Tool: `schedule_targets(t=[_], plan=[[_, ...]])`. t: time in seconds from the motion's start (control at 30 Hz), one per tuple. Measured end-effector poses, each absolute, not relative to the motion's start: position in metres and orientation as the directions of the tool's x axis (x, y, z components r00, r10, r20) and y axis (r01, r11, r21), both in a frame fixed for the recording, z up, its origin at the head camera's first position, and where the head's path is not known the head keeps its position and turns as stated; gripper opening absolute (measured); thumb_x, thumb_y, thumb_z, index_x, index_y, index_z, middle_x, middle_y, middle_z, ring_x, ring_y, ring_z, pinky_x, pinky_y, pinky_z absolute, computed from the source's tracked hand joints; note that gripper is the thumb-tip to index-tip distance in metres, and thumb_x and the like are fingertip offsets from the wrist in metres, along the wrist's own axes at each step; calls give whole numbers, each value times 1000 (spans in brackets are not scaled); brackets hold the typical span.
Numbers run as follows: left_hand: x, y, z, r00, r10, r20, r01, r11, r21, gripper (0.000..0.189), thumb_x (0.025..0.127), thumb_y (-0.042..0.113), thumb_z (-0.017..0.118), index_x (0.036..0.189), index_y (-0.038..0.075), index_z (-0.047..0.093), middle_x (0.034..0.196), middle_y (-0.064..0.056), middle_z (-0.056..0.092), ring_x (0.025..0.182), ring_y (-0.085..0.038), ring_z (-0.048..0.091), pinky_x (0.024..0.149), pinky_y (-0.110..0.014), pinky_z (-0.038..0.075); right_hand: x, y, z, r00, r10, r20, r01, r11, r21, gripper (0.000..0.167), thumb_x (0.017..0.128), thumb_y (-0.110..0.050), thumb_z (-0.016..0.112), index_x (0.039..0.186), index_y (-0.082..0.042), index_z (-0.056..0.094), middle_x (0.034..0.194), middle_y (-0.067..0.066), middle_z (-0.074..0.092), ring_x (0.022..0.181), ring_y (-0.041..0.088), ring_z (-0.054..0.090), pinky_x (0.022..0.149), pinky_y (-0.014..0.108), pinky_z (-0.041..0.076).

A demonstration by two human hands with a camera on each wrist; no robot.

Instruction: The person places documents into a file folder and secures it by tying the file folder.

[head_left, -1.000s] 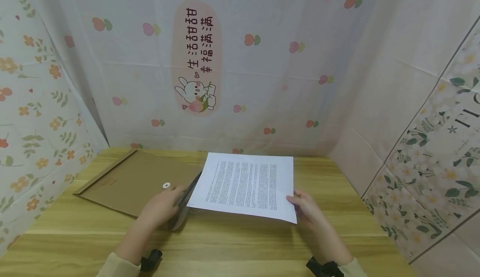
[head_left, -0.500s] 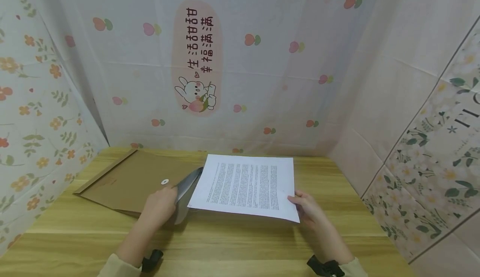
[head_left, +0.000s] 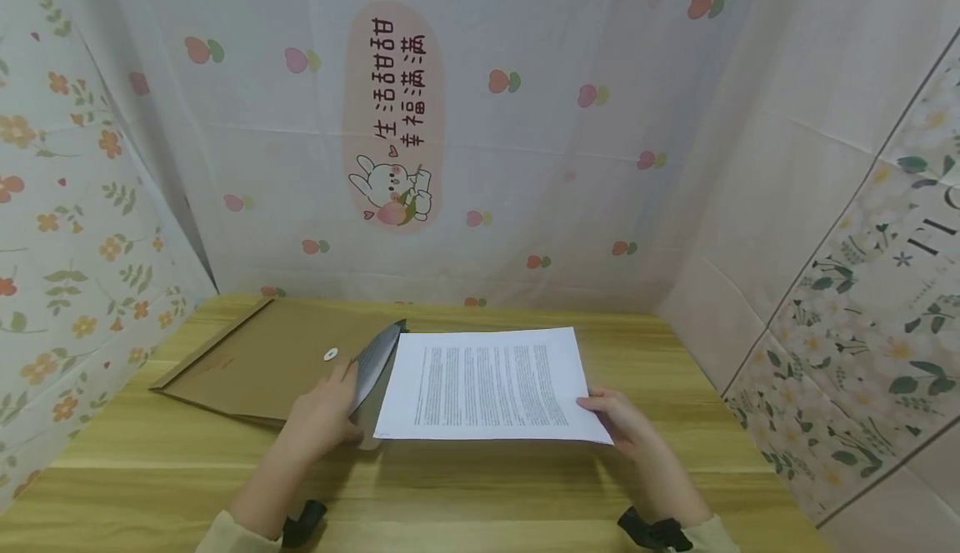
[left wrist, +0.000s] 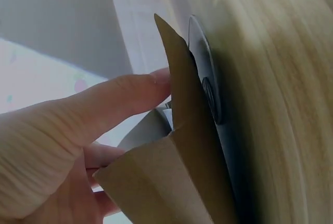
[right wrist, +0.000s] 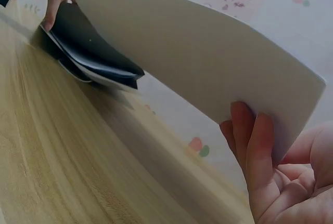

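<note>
So the wood-look table [head_left: 465, 495] is carrying everything, and the brown envelope [head_left: 255, 353] is lying over on its left side with the open end facing the middle. I reckon it's sitting there so the mouth is ending up within easy reach.

Next biggest: the white paper [head_left: 483, 386]. It's hovering above the table just beside that mouth, left edge nearest the opening. It's bowing a bit, probably because I'm supporting it at only one end. It's looking pretty crisp: rows of small dark print running sideways to me, plain margins all round, underside looking blank. One sheet or a thin stack? Can't tell.

My right hand [head_left: 618, 421] is pinching the paper's right edge, thumb on top, fingers [right wrist: 260, 146] underneath. Gripping way out there is leaving the opposite edge free, I'd say.

My left hand [head_left: 322, 413] is grasping the envelope at its mouth, thumb pressing on the flap [left wrist: 182, 78], and the mouth is gaping, dark inside. My guess is that grip is what's stopping the sides from closing up. Where every fingertip is sitting, I can't tell.

Tiniest bit: the white button [head_left: 331, 354] is sitting on the envelope's top face, just past my left fingers.
</note>
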State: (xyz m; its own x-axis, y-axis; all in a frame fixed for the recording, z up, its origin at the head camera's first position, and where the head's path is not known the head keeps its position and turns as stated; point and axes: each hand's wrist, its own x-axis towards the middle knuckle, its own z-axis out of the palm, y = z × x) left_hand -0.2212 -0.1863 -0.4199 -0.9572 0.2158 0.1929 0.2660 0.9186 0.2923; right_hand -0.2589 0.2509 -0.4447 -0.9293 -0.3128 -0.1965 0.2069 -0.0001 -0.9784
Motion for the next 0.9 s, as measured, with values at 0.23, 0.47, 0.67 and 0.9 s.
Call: schedule_targets(t=[0.23,0.47,0.67,0.9], plan=[[-220,-183,-417,-957,235,167,276,917,289,106,54,18,93,136,-15,37,141,-29,36,119,-50,45,75,-61,49,-259,245,-449,-925,-321,-204,220,-12,-975,32,96,-10,53,124,5,58,97,5,69,88,19,66,74,29,54],[-220,-182,-418,-947,267,179,307,915,262,103,55,21,92,136,-15,38,142,-28,36,119,-48,46,74,-59,50,-257,231,-450,-933,-298,-200,219,-29,-975,41,97,-11,54,132,9,48,98,6,69,89,21,67,74,32,55],[-220,-183,-420,-940,284,186,325,913,247,106,52,21,93,135,-16,38,141,-28,37,117,-46,48,73,-56,52,-255,220,-452,-938,-280,-203,221,-36,-975,47,97,-11,54,136,11,42,101,7,69,90,22,67,75,34,55],[-220,-182,-420,-940,297,167,332,906,262,113,50,26,96,137,-16,36,143,-29,33,119,-47,47,74,-54,52,-255,201,-451,-963,-188,-191,207,-69,-976,47,95,-7,55,134,14,40,98,7,69,86,18,66,72,29,55]])
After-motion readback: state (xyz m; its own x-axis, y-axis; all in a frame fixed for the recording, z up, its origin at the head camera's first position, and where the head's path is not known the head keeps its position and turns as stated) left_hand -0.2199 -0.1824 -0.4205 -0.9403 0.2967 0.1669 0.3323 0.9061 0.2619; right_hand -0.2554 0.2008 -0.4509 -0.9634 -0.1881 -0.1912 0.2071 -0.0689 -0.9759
